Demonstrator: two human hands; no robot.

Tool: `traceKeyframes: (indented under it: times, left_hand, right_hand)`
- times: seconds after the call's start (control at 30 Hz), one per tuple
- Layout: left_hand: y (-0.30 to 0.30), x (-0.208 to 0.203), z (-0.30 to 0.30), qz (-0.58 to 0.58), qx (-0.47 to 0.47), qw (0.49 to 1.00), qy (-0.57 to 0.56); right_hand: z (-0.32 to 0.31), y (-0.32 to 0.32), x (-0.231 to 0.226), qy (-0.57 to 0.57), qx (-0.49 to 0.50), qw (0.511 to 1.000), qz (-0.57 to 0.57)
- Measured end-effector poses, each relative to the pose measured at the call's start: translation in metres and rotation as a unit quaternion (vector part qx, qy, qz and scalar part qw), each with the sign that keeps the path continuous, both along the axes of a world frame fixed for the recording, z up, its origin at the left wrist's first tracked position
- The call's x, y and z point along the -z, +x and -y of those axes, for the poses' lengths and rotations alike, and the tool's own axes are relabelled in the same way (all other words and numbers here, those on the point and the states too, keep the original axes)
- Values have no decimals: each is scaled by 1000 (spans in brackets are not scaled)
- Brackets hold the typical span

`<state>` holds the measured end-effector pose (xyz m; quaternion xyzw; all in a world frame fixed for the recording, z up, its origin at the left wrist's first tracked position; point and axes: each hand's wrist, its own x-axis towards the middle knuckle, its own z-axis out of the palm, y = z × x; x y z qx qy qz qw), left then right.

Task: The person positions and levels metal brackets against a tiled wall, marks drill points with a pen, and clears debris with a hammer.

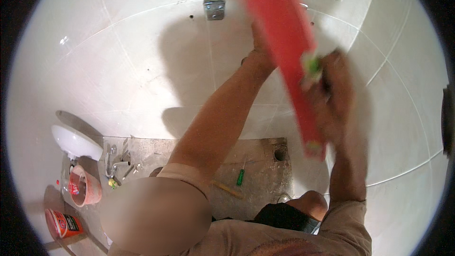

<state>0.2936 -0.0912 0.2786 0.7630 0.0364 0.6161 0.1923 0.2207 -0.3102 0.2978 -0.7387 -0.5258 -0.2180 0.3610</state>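
A long red spirit level (284, 33) slants across the upper right in front of the tiled wall, blurred by motion. One green vial (311, 65) shows beside my right hand, and a yellowish vial window sits near the lower end. My right hand (337, 97) grips the level's lower part, its fingers bent at the edge and smeared. My left arm reaches up to the wall, and my left hand (259, 47) is mostly hidden behind the level. Its fingers do not show, so I cannot tell whether it holds anything.
A metal bracket (214, 6) is fixed to the wall near small drilled holes. On the rough floor lie a green-handled screwdriver (241, 177) and a yellowish stick (228, 189). A white basin (77, 142), pinkish bucket (89, 190) and orange-red bucket (65, 223) are at left.
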Motion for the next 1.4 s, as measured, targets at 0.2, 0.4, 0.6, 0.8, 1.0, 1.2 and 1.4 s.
traceKeyframes:
  times: [0.2, 0.4, 0.6, 0.8, 1.0, 1.2, 1.4]
  left_hand:
    - [0, -2, 6, 0, -15, 1000, -15]
    - [4, -5, 2, 30, 4, 999, -21]
    - [2, -6, 4, 24, 33, 999, -29]
    - [3, -5, 8, 28, 34, 998, -35]
    - [7, -2, 1, 14, 14, 1000, -22]
    - [8, -4, 2, 24, 21, 999, -20]
    - [7, -6, 9, 10, 15, 999, -32]
  right_hand:
    - [-58, 63, -117, 97, -27, 984, 145]
    - [-106, 77, -159, -70, -26, 979, 190]
    - [-112, 70, -163, -161, 25, 971, 174]
    - [-110, 75, -163, -181, 23, 974, 138]
    - [-107, 76, -152, -119, -33, 965, 230]
    - [-115, 96, -153, -122, 31, 963, 239]
    - [-86, 94, -123, 123, 57, 941, 309]
